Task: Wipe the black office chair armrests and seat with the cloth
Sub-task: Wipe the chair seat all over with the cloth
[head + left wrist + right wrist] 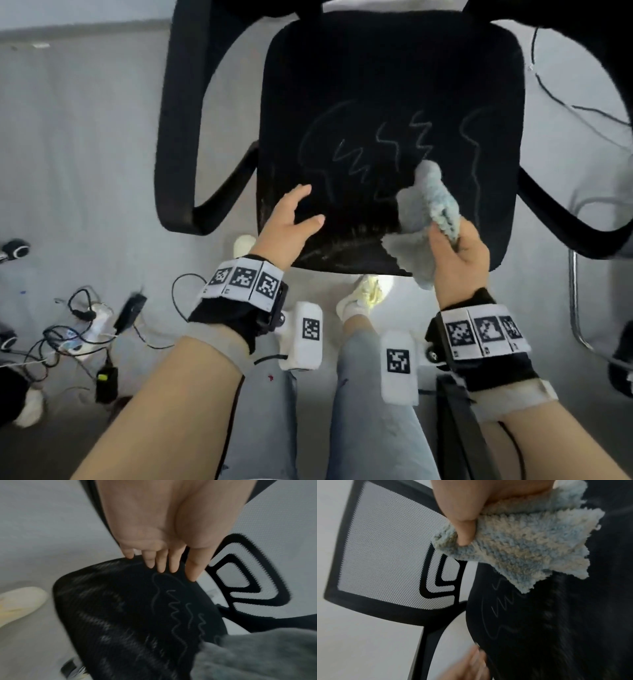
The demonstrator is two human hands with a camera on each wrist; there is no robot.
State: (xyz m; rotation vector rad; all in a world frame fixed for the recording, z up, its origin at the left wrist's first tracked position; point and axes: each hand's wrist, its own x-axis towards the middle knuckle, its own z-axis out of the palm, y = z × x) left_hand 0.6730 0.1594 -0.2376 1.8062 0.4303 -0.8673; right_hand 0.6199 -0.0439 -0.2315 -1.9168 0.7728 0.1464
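The black office chair seat (390, 78) fills the upper middle of the head view, with pale squiggly lines drawn across it. My right hand (457, 255) grips a fluffy blue-grey cloth (426, 202) over the seat's front right part. The thumb pinches the cloth (527, 545) in the right wrist view. My left hand (291, 219) hovers open above the seat's front left, fingers spread and straight (162, 561). The left armrest (176, 137) and right armrest (561, 219) curve down beside the seat (128, 615).
The mesh backrest (392, 555) stands behind the seat. Tangled cables and a power strip (85, 325) lie on the grey floor at left. My legs in jeans and a white shoe (363, 294) are under the seat's front edge. A chrome frame (579, 308) stands at right.
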